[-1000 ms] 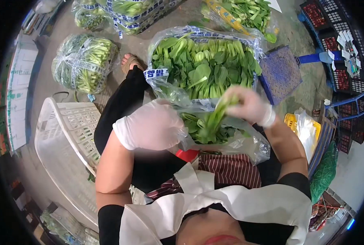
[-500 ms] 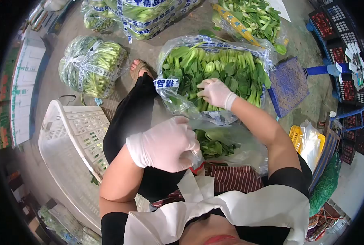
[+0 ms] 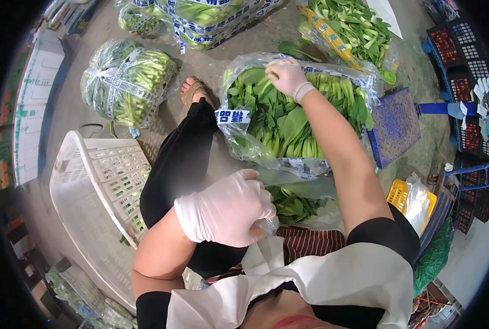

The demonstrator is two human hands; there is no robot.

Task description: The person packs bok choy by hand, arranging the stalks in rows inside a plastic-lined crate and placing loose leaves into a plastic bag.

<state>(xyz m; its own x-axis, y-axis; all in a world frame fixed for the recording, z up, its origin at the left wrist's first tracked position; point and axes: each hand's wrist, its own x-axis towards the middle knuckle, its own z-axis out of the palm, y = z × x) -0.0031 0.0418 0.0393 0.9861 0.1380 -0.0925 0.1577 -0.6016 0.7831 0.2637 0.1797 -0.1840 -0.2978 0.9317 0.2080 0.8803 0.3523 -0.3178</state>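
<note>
An open clear plastic bag [image 3: 234, 117] with blue lettering lies in front of me, packed with bok choy [image 3: 294, 125] whose pale stalks line both long sides. My right hand [image 3: 286, 75], in a white glove, is over the bag's far edge with its fingers curled closed; what they pinch, if anything, is hidden. Close to my body, my gloved left hand [image 3: 228, 208] is closed in a fist, and a bit of clear plastic film [image 3: 267, 226] shows at its fingers. More leafy greens [image 3: 295, 204] are beside it, partly under clear plastic.
A white plastic basket [image 3: 69, 181] stands on the left. Wrapped vegetable bundles [image 3: 126, 82] lie beyond it, with a bagged stack [image 3: 211, 22] farther back. Loose bok choy [image 3: 354, 30] sits at the upper right. A blue metal platform [image 3: 395, 129] and a yellow crate [image 3: 399, 192] are to the right.
My right hand has moved from the middle of the bok choy to the bag's far edge. More leaves and stalks show along the near side. My left hand stays closed near my body.
</note>
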